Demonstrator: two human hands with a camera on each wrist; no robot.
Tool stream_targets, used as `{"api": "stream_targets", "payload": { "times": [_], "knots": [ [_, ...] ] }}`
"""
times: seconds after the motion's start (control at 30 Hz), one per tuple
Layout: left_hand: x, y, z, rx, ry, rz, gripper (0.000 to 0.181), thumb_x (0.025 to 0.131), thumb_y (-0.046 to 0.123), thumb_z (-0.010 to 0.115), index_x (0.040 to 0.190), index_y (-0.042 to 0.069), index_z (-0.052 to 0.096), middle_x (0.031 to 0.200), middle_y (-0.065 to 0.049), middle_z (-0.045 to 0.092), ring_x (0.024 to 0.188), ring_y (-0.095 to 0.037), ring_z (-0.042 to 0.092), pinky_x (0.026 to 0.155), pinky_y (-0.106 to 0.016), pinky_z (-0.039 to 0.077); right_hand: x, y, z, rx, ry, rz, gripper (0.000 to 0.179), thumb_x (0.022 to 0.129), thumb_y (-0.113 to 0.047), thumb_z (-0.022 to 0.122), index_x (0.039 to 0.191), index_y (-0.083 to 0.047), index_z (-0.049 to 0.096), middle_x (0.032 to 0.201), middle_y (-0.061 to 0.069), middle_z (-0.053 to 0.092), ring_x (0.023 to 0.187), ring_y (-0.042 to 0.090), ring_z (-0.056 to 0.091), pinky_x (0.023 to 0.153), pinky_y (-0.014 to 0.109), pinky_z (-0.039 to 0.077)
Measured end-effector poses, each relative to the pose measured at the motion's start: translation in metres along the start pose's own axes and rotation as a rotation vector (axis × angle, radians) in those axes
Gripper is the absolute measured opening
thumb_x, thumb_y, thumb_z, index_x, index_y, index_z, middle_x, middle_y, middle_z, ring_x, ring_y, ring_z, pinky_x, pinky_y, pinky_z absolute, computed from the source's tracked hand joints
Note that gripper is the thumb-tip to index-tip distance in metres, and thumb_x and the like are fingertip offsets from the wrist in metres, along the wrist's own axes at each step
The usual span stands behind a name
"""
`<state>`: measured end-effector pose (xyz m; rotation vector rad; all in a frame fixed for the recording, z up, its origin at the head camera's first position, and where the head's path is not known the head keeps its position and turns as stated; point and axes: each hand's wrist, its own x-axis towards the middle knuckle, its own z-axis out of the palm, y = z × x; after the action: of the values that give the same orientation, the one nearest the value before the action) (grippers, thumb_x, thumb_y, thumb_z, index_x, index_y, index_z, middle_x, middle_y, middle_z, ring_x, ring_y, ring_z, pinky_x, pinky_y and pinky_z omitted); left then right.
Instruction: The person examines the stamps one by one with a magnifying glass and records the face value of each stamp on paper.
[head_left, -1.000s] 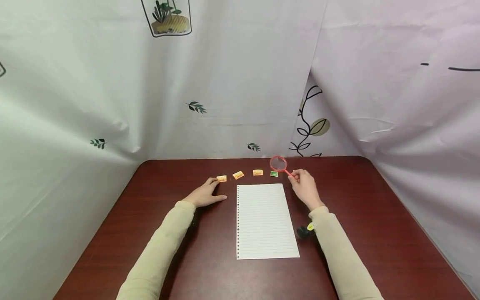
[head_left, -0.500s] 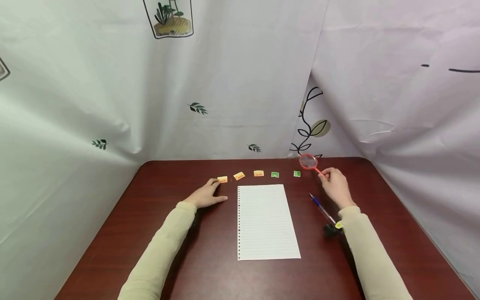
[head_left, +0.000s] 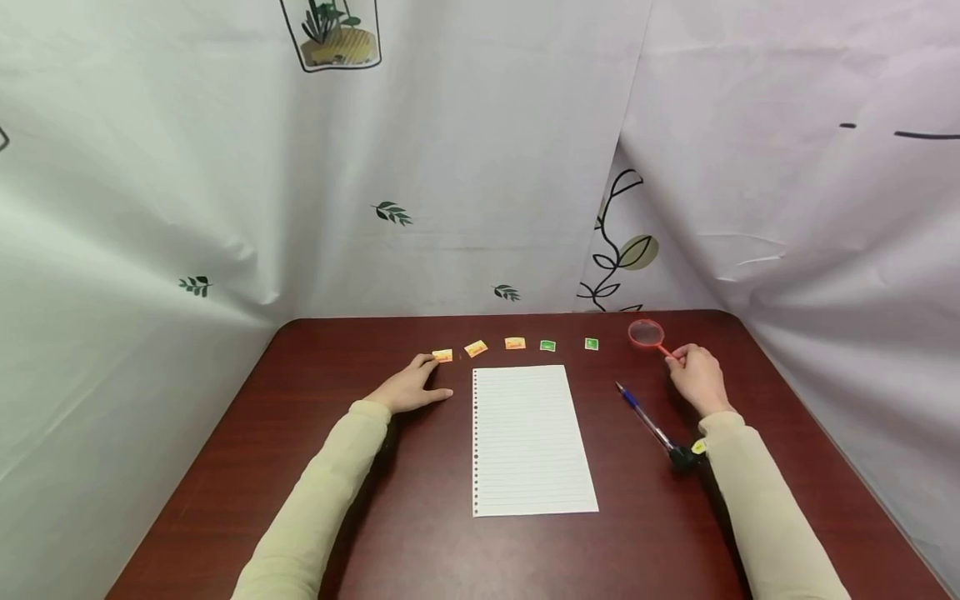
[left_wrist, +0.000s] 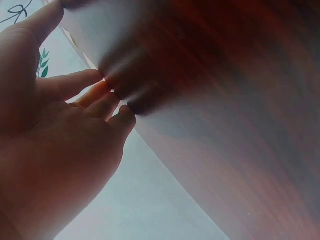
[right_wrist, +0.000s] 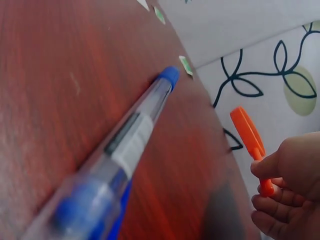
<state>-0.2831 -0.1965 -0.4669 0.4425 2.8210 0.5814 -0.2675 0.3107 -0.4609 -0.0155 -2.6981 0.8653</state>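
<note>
My left hand point(head_left: 407, 388) rests on the table at left, palm down with relaxed fingers. Its fingertips are at the leftmost orange stamp point(head_left: 443, 356); the left wrist view does not clearly show whether they touch it. At right, my right hand point(head_left: 699, 379) pinches the handle of a red magnifying glass point(head_left: 647, 334) between thumb and fingers. In the right wrist view, the magnifying glass point(right_wrist: 247, 131) shows edge-on, held over the table's far edge. Two more orange stamps point(head_left: 476, 348) and two green stamps point(head_left: 592, 343) continue the row to the right.
A lined sheet of paper point(head_left: 531, 442) lies mid-table, punched holes along its left side. Right of it lies a blue-capped pen point(head_left: 643, 415), large in the right wrist view. A dark device point(head_left: 682, 458) sits at my right wrist. Printed white cloth point(head_left: 465, 167) hangs behind the table point(head_left: 337, 358).
My right hand has carried the magnifying glass rightward, from above the first green stamp to past the second, uncovering the second green stamp and the pen. My left hand has stayed in place.
</note>
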Motion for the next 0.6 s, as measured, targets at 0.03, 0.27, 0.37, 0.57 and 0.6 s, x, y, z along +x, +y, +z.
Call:
{"api": "stream_targets", "payload": {
  "times": [0.03,0.27,0.37,0.57,0.6],
  "knots": [
    [0.0001,0.0006,-0.0003,-0.001,0.001,-0.002,0.085,0.096,0.049,0.065,0.155,-0.003,0.032,0.159,-0.020,0.028,0.139,-0.034,0.043,0.110,-0.049,0.039,0.0001,0.0021,0.0001,-0.003,-0.003,0.003,0.022,0.097,-0.009,0.061,0.101,0.012,0.060,0.087,0.022,0.057,0.076,0.036,0.055,0.066,0.042,0.043],
    [0.0004,-0.0012,0.0011,-0.003,0.005,0.015,0.085,0.096,0.050,0.065,0.155,-0.003,0.033,0.158,-0.019,0.029,0.140,-0.035,0.042,0.110,-0.050,0.039,0.0016,0.0074,0.0043,0.001,-0.066,0.030,0.022,0.098,-0.011,0.061,0.101,0.011,0.061,0.087,0.023,0.059,0.076,0.035,0.057,0.066,0.043,0.045],
    [0.0005,-0.0023,0.0017,-0.006,0.007,0.020,0.085,0.096,0.050,0.065,0.155,-0.003,0.033,0.158,-0.019,0.029,0.140,-0.035,0.042,0.110,-0.050,0.039,0.0034,0.0069,0.0060,-0.018,-0.105,0.035,0.023,0.098,-0.012,0.060,0.100,0.011,0.062,0.085,0.021,0.060,0.075,0.034,0.058,0.066,0.045,0.046],
    [-0.0010,-0.0012,0.0003,-0.011,-0.003,0.011,0.086,0.097,0.050,0.064,0.156,-0.003,0.031,0.159,-0.019,0.027,0.142,-0.034,0.040,0.111,-0.050,0.038,0.0084,0.0069,0.0094,-0.061,-0.149,0.054,0.024,0.099,-0.017,0.061,0.100,0.007,0.063,0.083,0.015,0.061,0.073,0.030,0.057,0.065,0.043,0.046],
    [-0.0015,-0.0011,0.0000,-0.013,-0.005,0.008,0.086,0.097,0.050,0.064,0.156,-0.003,0.031,0.159,-0.019,0.027,0.142,-0.035,0.039,0.111,-0.050,0.038,0.0090,0.0069,0.0100,-0.061,-0.148,0.056,0.024,0.098,-0.017,0.061,0.100,0.007,0.064,0.082,0.014,0.061,0.072,0.030,0.057,0.065,0.042,0.045]
  ]
}}
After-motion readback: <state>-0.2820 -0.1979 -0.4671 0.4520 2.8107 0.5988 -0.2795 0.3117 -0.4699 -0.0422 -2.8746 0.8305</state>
